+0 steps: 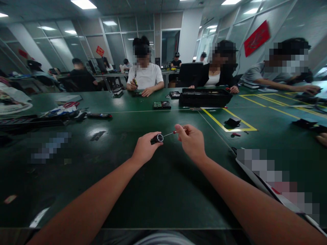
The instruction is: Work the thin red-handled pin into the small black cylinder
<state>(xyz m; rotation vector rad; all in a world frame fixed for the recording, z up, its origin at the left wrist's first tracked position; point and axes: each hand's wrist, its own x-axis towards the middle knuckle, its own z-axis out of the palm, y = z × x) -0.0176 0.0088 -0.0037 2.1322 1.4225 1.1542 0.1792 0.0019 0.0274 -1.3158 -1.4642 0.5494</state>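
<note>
The table [163,190] is coloured dark green and is marked with yellow tape [215,120]; the round part [158,138] is seen in black, edged in silver; red is shown on the screwdriver [175,132] and the scissors [71,104]; the bin [205,99] is coloured black; a poster [257,38] is coloured red.

This looks like a workshop inside an office; people [145,75] sit around a big green table [163,190] with yellow tape lines [241,129] stuck on it; there is a screwdriver [174,132], a pair of red-handled scissors [71,104] and a green circuit board [161,104], which are workshop things; farther back are computer monitors [99,65], tall glass walls [112,37] and bright ceiling lights [83,4], like an office has.
</note>
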